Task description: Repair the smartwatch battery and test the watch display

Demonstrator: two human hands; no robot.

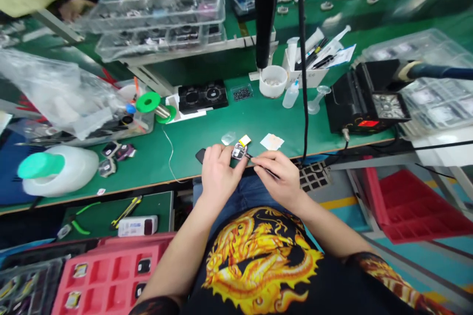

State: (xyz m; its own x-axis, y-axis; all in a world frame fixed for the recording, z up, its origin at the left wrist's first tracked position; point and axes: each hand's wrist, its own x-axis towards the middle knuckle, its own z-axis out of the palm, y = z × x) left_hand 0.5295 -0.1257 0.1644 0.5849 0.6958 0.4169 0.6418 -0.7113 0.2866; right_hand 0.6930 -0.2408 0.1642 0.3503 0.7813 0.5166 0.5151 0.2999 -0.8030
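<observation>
At the front edge of the green bench, my left hand [220,173] is closed on a small silver and black device [239,151]. A yellow battery-like piece [244,140] lies against the device's top edge. My right hand [280,177] pinches a thin dark tool [266,171], its tip at the device's right side. A dark flat object [200,155] is partly hidden behind my left hand. Beyond the device lies a small clear plastic piece [228,138], and a white paper square [272,141] is to the right.
A black station with a red display [345,98] stands right, near a clear dropper bottle [291,94] and white round tub [273,81]. A solder spool [157,107] and a green-capped bottle [61,171] are left. A black cable [303,59] hangs ahead. Pink trays [111,275] lie lower left.
</observation>
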